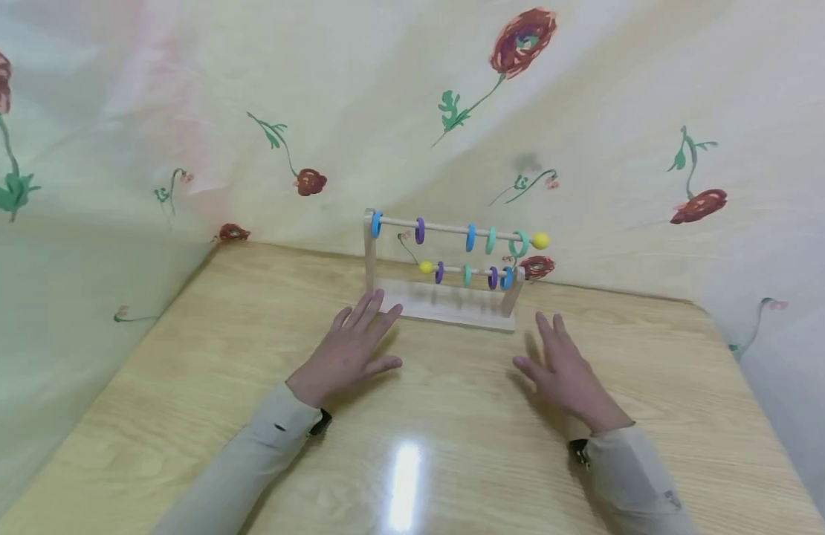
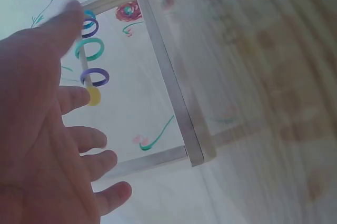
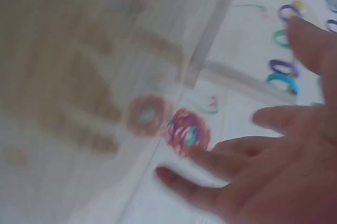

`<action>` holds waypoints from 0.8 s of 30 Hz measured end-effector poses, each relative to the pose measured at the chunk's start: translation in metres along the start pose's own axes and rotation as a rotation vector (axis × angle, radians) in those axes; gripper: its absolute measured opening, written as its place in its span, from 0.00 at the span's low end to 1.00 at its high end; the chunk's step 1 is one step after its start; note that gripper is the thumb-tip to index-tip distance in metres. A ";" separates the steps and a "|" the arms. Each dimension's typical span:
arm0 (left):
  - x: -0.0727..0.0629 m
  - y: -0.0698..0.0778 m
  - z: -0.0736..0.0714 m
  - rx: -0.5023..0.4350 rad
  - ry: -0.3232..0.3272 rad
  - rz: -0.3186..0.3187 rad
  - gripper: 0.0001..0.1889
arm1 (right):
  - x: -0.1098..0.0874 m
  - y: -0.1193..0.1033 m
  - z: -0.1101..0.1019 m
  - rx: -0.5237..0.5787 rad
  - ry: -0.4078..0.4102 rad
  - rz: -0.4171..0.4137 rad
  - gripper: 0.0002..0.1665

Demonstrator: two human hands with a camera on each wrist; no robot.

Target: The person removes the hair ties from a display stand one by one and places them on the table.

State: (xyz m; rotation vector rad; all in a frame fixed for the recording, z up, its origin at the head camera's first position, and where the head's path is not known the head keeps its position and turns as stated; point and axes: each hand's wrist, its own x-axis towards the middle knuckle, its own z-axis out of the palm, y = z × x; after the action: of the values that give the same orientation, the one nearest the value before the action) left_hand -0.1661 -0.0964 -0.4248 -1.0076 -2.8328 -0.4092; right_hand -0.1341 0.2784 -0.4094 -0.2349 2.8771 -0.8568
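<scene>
A wooden ring stand [image 1: 446, 316] has a flat base, a tall left post and a short right post. Its upper rod [image 1: 446, 228] carries several blue, purple and green rings and ends in a yellow ball [image 1: 540, 241] on the right. Purple, green and blue rings also hang on the lower rod, whose yellow ball [image 1: 426, 267] is at the left end. My left hand [image 1: 345, 353] has its fingers spread, fingertips right by the base's left front corner. To the right and in front of the stand, my right hand [image 1: 569, 379] is spread with nothing in it.
The stand is on a light wood-grain table [image 1: 453, 416], near its back edge. Behind and beside the table hangs a pale cloth [image 1: 372, 111] with red flowers. A bright light reflection [image 1: 404, 483] shows on the tabletop between the forearms.
</scene>
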 end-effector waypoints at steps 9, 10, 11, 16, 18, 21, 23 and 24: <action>0.006 0.005 -0.003 0.041 0.001 0.027 0.33 | 0.030 0.001 -0.026 0.162 0.194 -0.040 0.41; 0.007 0.005 -0.003 0.046 0.004 0.031 0.33 | 0.035 0.001 -0.028 0.170 0.217 -0.042 0.40; 0.007 0.005 -0.004 0.048 0.006 0.034 0.33 | 0.040 0.000 -0.029 0.179 0.239 -0.038 0.38; 0.009 0.004 -0.004 0.037 0.023 0.046 0.31 | 0.064 -0.010 -0.034 0.257 0.293 -0.049 0.33; 0.010 0.004 -0.003 0.024 0.026 0.045 0.30 | 0.072 -0.016 -0.036 0.314 0.300 -0.064 0.32; 0.013 0.005 -0.002 -0.008 0.040 0.048 0.24 | 0.082 -0.023 -0.037 0.374 0.315 -0.087 0.29; 0.014 0.006 -0.002 -0.037 0.049 0.053 0.18 | 0.086 -0.027 -0.038 0.388 0.321 -0.094 0.25; 0.015 0.007 -0.003 -0.061 0.054 0.053 0.15 | 0.087 -0.027 -0.038 0.390 0.326 -0.096 0.24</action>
State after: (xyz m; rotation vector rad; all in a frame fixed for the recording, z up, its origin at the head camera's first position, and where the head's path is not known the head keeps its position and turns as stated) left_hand -0.1731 -0.0827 -0.4178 -1.0630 -2.7547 -0.5122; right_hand -0.2227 0.2597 -0.3698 -0.2075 2.9123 -1.5806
